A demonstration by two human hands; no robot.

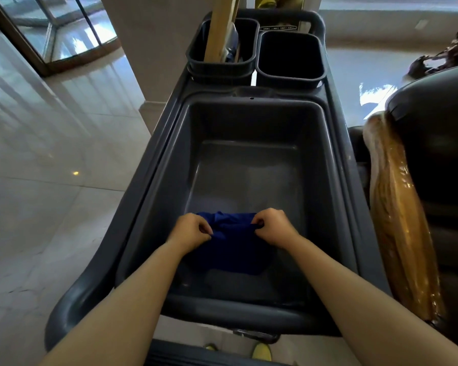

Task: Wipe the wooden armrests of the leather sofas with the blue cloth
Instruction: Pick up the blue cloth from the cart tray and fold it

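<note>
The blue cloth (232, 247) hangs bunched over the near part of a large grey tub (169, 165) on a cleaning cart. My left hand (189, 232) pinches the cloth's upper left edge. My right hand (274, 228) pinches its upper right edge, so the cloth is stretched between both hands. A dark leather sofa (434, 143) stands at the right, and its glossy wooden armrest (399, 223) runs alongside the cart.
Two small dark bins sit at the cart's far end; the left bin (245, 60) holds a wooden handle (220, 27), the right bin (291, 75) looks dark inside. A pillar (132, 48) and glass doors (50, 30) stand over a polished marble floor (37, 167) on the left.
</note>
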